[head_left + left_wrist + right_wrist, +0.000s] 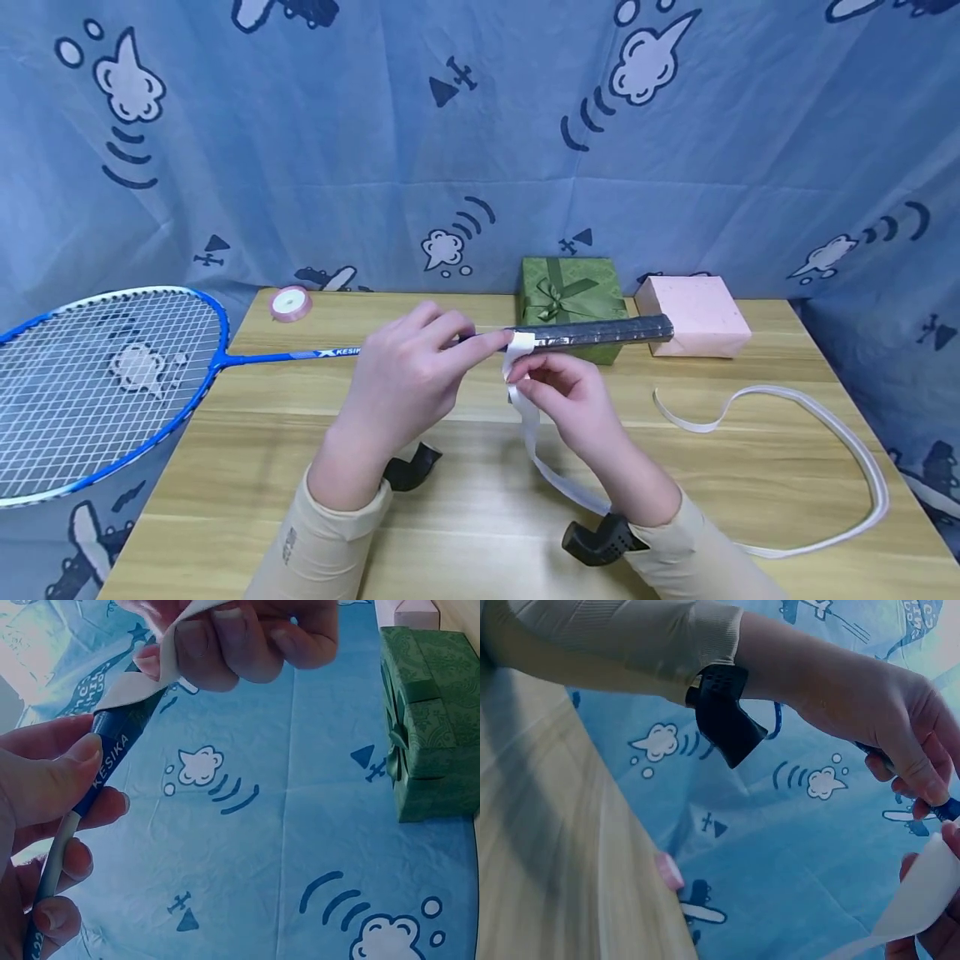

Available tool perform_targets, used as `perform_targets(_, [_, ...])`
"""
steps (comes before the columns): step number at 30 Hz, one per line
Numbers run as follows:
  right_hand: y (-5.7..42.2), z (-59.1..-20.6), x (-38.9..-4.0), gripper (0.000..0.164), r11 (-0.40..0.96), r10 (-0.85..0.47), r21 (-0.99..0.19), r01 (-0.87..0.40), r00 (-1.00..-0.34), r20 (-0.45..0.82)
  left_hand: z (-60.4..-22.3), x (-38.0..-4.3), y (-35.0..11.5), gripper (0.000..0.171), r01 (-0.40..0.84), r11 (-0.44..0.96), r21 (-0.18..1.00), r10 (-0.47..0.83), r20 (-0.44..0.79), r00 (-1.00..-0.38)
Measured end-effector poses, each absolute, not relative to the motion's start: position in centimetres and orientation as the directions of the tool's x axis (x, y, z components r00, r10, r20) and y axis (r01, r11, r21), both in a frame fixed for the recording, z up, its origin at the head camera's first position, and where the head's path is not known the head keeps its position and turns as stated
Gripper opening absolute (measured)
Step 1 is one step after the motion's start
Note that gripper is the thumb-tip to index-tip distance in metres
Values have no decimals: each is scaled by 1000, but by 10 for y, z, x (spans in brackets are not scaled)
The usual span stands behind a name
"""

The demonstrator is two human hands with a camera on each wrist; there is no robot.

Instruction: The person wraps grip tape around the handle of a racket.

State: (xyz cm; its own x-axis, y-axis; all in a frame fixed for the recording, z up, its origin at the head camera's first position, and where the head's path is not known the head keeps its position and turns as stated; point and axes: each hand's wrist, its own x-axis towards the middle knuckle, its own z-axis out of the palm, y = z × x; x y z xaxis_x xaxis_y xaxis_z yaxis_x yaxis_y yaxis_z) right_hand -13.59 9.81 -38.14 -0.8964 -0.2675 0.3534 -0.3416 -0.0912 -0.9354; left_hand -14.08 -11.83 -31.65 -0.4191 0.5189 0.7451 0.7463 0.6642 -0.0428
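Note:
A blue badminton racket (285, 357) is held sideways above the table, strung head to the left, black handle (600, 332) to the right. My left hand (405, 367) grips it where shaft meets handle, by the "KESIKA" lettering (110, 761). White grip tape (529, 421) wraps the handle's left end, and my left index fingertip touches it there. My right hand (573, 404) pinches this tape just below the handle. In the left wrist view the tape (135, 690) crosses the cone slantwise. From the right hand the strip hangs down and passes behind the right wrist.
The tape's loose tail (862, 454) curls over the table's right side. Behind the handle stand a green gift box (573, 287) with a bow and a pink box (693, 317). A pink-edged ribbon roll (290, 304) lies at the back left. A patterned blue cloth (480, 150) hangs behind.

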Motion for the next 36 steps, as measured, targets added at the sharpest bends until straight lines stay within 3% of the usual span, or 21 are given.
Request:
perform_targets(4, [97, -384, -138, 8, -152, -245, -952, -265, -923, 296, -316, -141, -117, 42, 755, 654, -49, 528, 744, -409])
perform_targets(10, [96, -388, -145, 26, -300, -210, -930, -211, -937, 280, -315, -140, -115, 40, 773, 632, -57, 543, 744, -389])
perform_targets(15, [97, -390, -148, 52, -419, -238, -879, -228, -907, 348, -317, -138, -117, 40, 770, 636, -49, 549, 730, -407])
perform_targets(18, [98, -393, -150, 62, -517, -291, -823, -236, -856, 428, -317, -137, -118, 41, 771, 635, -43, 551, 725, -413])
perform_targets(23, [101, -397, -152, 55, -676, -386, -720, -155, -758, 526, -317, -134, -118, 42, 778, 628, -31, 556, 717, -420])
perform_targets(28, [101, -397, -153, 51, -733, -420, -671, -112, -702, 575, -316, -132, -117, 40, 775, 632, -24, 571, 690, -445])
perform_targets(36, [100, -392, -150, 37, -650, -340, -736, -191, -793, 506, -317, -134, -115, 36, 766, 643, -14, 581, 660, -476])
